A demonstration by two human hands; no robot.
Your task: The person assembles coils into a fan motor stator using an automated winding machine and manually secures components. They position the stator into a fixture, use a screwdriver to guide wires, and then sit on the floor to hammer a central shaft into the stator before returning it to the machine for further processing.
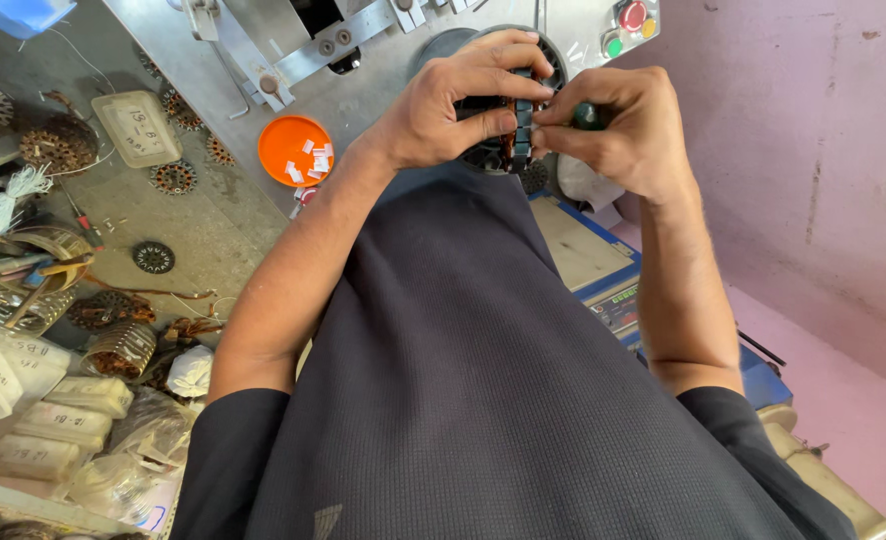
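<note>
Nearest the camera: dark grey waffle-knit shirt (483, 400) fills the lower frame, both bare forearms run up from it to the hands. Landmark is the round black slotted motor stator (511, 125), held up in front of the chest, over the edge of the grey metal machine bench (363, 95).

Left hand (453, 105) wraps the stator's left side, fingers curled over its top rim, thumb pressed on the front face, a firm closed grip. Right hand (623, 130) is touching the stator's right side, fingers pinched narrow round a small tool with a dark green handle (587, 115); tool tip is hidden behind the fingers, cannot tell where it sits.

Right of and below the stator: blue flat weighing scale with a beige platform (588, 250), partly behind the right forearm.

Left of the stator: round orange plastic lid (288, 148) holding small white paper slips (308, 160). Farther left and below, on the grey floor: several toothed round rotor cores (153, 257), copper-wound coils (118, 350), clear plastic bags with parts (73, 400).

Beyond the stator, upper right: control panel with a red round button (633, 15) and a green one just below it. Pink wall (813, 150) to the far right.
</note>
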